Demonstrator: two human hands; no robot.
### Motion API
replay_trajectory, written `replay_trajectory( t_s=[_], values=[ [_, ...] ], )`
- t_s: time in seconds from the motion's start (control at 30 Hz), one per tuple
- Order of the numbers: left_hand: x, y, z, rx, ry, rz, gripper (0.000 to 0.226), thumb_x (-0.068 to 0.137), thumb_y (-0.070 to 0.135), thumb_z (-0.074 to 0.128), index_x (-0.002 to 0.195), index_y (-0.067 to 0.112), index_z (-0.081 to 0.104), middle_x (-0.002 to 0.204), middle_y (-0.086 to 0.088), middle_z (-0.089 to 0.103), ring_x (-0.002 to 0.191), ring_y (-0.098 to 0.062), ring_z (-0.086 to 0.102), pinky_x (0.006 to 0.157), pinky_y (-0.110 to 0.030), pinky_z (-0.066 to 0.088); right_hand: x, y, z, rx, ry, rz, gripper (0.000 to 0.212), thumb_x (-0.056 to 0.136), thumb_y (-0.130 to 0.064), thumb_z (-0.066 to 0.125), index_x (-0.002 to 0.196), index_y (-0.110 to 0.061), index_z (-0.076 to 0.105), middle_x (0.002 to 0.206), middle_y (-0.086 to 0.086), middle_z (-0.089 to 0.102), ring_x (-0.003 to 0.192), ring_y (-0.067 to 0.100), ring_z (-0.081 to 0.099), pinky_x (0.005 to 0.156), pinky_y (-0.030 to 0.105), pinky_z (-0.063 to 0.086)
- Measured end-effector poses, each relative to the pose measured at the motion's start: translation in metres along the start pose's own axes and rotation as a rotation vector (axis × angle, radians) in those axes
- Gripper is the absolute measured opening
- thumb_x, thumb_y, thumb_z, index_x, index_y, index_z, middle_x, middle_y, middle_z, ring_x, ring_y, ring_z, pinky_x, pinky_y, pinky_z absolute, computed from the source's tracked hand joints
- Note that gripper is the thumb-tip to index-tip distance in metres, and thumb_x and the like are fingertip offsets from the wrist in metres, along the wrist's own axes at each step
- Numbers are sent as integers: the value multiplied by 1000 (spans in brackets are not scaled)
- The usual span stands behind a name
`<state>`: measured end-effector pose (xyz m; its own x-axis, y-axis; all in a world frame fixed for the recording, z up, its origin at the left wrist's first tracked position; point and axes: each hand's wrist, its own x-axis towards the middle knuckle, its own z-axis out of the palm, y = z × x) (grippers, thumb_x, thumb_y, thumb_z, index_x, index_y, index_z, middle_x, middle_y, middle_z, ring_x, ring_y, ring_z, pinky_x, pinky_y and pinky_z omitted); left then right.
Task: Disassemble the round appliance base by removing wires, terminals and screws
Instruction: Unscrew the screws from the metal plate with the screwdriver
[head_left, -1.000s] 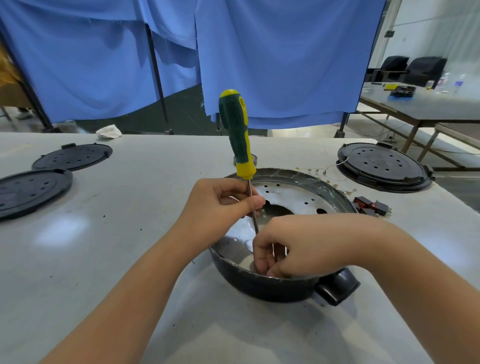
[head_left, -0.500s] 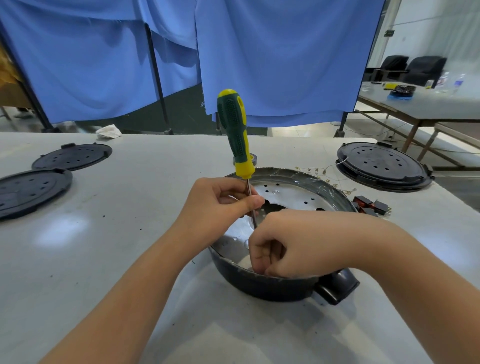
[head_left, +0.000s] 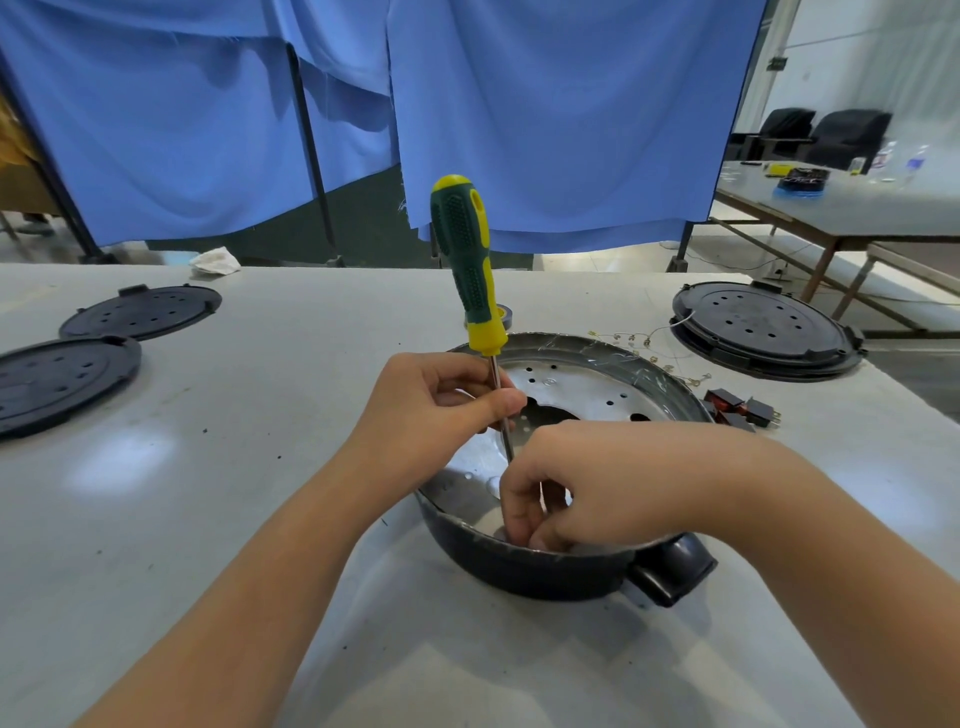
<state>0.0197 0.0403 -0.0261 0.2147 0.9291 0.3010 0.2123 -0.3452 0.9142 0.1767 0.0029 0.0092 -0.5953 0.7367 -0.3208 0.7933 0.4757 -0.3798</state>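
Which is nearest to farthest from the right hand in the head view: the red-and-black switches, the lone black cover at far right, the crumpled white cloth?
From the right hand:
1. Red-and-black switches, just beyond the base's right rim.
2. Lone black cover, far right of the table.
3. Crumpled white cloth, far left, at the table's back edge.

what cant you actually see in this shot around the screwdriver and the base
Head view only:
- Screwdriver tip and any screw: hidden behind the right hand.
- What the right hand's fingertips pinch: hidden by its own curled fingers.
- Near inside of the round base: blocked by both hands; the left hand grips the shaft.
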Motion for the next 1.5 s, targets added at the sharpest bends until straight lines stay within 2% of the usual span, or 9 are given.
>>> replay_trajectory(
  t_s=[0.3, 0.43, 0.7, 0.83, 1.03, 1.23, 1.4, 1.5],
  values=[
    [0, -1, 0, -21, -11, 4, 8, 76, 10, 76, 81, 16, 74, 73, -3, 75, 68, -17, 73, 65, -16, 55, -1, -3, 4, -118, -2, -1, 22, 91, -16, 56, 82, -35, 53, 76, -15, 52, 69, 2, 50, 58, 16, 36],
    [0, 0, 0, -20, -14, 8, 8, 77, 10, 76, 82, 16, 74, 73, -2, 75, 68, -16, 73, 64, -14, 54, -1, -3, 5, -126, 7, -3, 29, 90, -12, 53, 76, -37, 49, 73, -16, 52, 67, 2, 50, 57, 14, 36],
    [0, -1, -1, 0, -9, 0, 10, 76, 13, 77, 80, 22, 74, 73, 0, 75, 68, -15, 73, 65, -16, 56, -1, 1, -1, -31, 11, 4, 21, 83, -16, 64, 79, -36, 63, 73, -16, 63, 71, 2, 60, 68, 23, 54],
    [0, -1, -1, 2, -17, 0, 10, 77, 13, 76, 81, 22, 73, 72, 3, 75, 67, -12, 73, 63, -14, 54, 0, 2, -1, -15, -27, 18, 21, 85, -16, 62, 79, -36, 61, 72, -17, 61, 71, 2, 58, 65, 21, 49],
    [0, 0, -1, -4, -25, -3, 9, 77, 13, 76, 82, 21, 73, 73, 2, 75, 68, -13, 73, 64, -14, 54, 1, 2, 2, -67, -45, 32, 25, 90, -23, 57, 72, -39, 51, 75, -16, 53, 65, 0, 50, 57, 14, 35],
    [0, 0, -1, -13, -22, -8, 8, 78, 11, 76, 82, 18, 74, 73, -2, 75, 70, -16, 73, 67, -17, 55, 1, 2, 5, -84, -72, 46, 19, 92, -20, 54, 81, -36, 53, 74, -13, 52, 64, 2, 47, 57, 17, 35],
    [0, 1, -2, -15, -16, -6, 7, 77, 12, 76, 82, 17, 75, 74, -2, 75, 71, -17, 73, 69, -20, 57, 0, 2, 2, -51, -67, 50, 25, 92, -17, 53, 75, -36, 51, 73, -15, 52, 63, 1, 47, 57, 15, 35],
    [-1, 1, -1, -18, -23, -1, 8, 77, 11, 76, 82, 18, 75, 74, -2, 75, 71, -17, 73, 69, -20, 57, -1, 1, 2, -61, -65, 47, 24, 92, -16, 52, 78, -35, 51, 74, -14, 52, 64, 2, 48, 57, 16, 36]
  ],
)
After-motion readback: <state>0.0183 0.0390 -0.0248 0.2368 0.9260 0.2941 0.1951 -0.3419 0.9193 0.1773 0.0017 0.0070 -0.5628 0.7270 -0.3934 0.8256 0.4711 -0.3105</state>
